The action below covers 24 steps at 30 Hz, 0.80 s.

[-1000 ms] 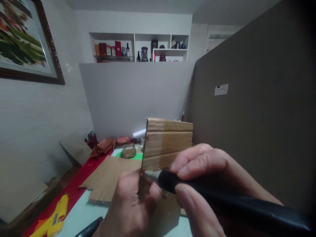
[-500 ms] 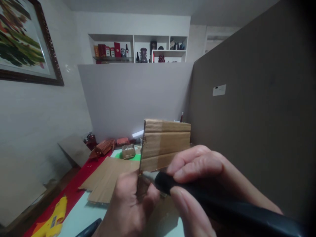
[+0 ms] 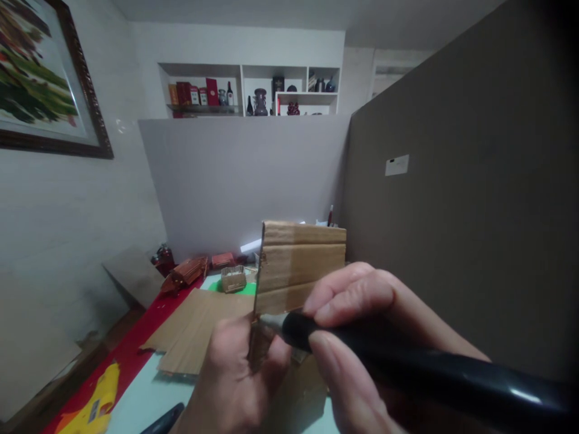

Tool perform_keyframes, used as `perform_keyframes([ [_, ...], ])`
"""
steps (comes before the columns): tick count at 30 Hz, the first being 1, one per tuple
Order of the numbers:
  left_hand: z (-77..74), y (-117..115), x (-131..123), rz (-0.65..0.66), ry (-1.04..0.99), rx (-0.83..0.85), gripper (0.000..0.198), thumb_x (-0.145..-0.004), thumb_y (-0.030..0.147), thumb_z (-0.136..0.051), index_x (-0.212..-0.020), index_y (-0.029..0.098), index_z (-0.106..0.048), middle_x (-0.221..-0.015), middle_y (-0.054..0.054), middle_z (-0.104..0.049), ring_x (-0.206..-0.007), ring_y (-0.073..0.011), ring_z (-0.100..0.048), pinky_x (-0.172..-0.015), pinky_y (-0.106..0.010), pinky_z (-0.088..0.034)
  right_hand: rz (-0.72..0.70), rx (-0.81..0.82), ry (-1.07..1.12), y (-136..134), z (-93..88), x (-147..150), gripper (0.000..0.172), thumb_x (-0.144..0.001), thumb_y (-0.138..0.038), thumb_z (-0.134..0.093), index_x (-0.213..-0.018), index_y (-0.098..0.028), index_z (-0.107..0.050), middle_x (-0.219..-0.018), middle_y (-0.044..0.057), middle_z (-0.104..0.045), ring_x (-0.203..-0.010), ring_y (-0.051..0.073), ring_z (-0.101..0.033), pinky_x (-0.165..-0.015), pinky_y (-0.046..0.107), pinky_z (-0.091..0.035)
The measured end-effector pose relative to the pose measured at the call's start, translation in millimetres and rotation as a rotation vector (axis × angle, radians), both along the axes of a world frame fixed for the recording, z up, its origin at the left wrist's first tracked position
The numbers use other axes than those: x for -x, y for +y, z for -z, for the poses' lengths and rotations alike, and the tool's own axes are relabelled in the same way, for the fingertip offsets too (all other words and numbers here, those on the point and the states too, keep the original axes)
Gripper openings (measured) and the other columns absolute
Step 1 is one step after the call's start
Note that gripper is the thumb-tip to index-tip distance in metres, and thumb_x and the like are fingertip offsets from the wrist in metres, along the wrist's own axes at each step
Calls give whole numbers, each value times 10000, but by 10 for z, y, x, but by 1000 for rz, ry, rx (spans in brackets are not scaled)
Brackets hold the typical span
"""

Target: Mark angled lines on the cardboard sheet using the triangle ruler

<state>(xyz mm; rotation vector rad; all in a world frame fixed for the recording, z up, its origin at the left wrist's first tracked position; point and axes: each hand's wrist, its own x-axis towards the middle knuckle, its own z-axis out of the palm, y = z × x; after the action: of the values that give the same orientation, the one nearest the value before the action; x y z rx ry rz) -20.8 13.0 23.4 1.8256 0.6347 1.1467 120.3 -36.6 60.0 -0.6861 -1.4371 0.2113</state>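
A piece of brown corrugated cardboard (image 3: pixel 294 265) stands upright in front of me, with ridges running across it. My left hand (image 3: pixel 239 367) is closed on its lower left corner, thumb and fingers pinching the edge. In my right hand (image 3: pixel 357 319) is a thick black-handled craft knife (image 3: pixel 434 374), held like a pen. Its pale blade points left and meets the cardboard's bottom left corner, close to my left fingers. How far the blade goes into the board is hidden. More cardboard shows dimly below my hands.
Flat cardboard sheets (image 3: pixel 194 331) lie on the pale green table at left. A yellow glue gun (image 3: pixel 97 401) and a dark tool handle (image 3: pixel 165 419) are near the front. A small cardboard box (image 3: pixel 233 279) and reddish-brown model pieces (image 3: pixel 187 272) sit farther back. A grey partition (image 3: pixel 452 181) rises at right.
The handle of the craft knife has swung up slightly at its back end, while its blade stays at the cardboard's corner. Both hands keep their grips. The whole view has shifted a little.
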Motion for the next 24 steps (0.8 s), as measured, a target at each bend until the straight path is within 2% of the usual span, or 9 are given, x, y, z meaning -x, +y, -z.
perform_keyframes([
  [4,37,-9,11,-20,-14,-12,257,-866,299,-674,-1114,276,-733,-953,24,-745,-813,-147,-677,-692,-154,-541,-25,40,10,-19,-1,-8,116,-848,-132,-634,-797,-226,-589,-781,-45,-637,-629,86,-596,-549,224,-438],
  [6,34,-10,12,-35,-7,-47,222,-868,304,-667,-1073,262,-742,-919,20,-733,-743,-128,-642,-688,-160,-542,-15,48,12,-20,9,-3,125,-828,-118,-625,-804,-231,-576,-795,-54,-630,-647,84,-591,-577,219,-457],
  [9,18,-2,9,-62,5,-130,157,-880,269,-643,-990,257,-754,-824,35,-703,-588,-76,-526,-596,-121,-495,2,26,29,-4,30,12,118,-849,-128,-597,-811,-232,-555,-802,-54,-615,-650,81,-587,-563,211,-457],
  [12,15,8,13,-104,26,-211,177,-880,273,-630,-1010,260,-750,-732,35,-664,-527,-69,-461,-453,-105,-390,-20,19,48,5,38,27,110,-855,-142,-606,-812,-227,-552,-790,-49,-612,-605,76,-566,-536,210,-449],
  [14,20,6,18,-126,48,-221,194,-885,298,-619,-1028,258,-744,-710,31,-639,-513,-72,-452,-428,-112,-371,-33,38,61,-7,30,35,110,-851,-140,-609,-816,-229,-556,-790,-46,-610,-598,78,-560,-528,209,-444],
  [17,18,-26,12,-152,55,-199,159,-873,305,-633,-959,250,-754,-621,40,-561,-509,-80,-459,-433,-121,-375,-29,97,88,-45,8,40,115,-847,-143,-615,-817,-242,-564,-789,-43,-600,-626,90,-555,-503,201,-423],
  [20,-8,-96,-19,-227,59,-82,198,-852,388,-643,-933,248,-757,-549,49,-498,-506,-92,-452,-425,-137,-370,-18,134,87,-70,-14,28,129,-816,-140,-634,-802,-255,-578,-784,-42,-607,-687,109,-567,-542,195,-449],
  [22,-34,-144,-40,-291,38,33,228,-836,436,-643,-886,241,-750,-562,45,-546,-527,-100,-489,-467,-147,-417,15,135,78,-71,-23,8,125,-821,-146,-633,-792,-259,-588,-782,-40,-618,-700,115,-585,-590,192,-484],
  [24,-59,-177,-51,-370,-12,52,218,-818,433,-656,-764,229,-713,-628,35,-629,-573,-103,-542,-549,-152,-470,50,115,67,-64,-29,-17,109,-851,-168,-628,-795,-256,-597,-784,-30,-631,-699,117,-605,-613,183,-508],
])
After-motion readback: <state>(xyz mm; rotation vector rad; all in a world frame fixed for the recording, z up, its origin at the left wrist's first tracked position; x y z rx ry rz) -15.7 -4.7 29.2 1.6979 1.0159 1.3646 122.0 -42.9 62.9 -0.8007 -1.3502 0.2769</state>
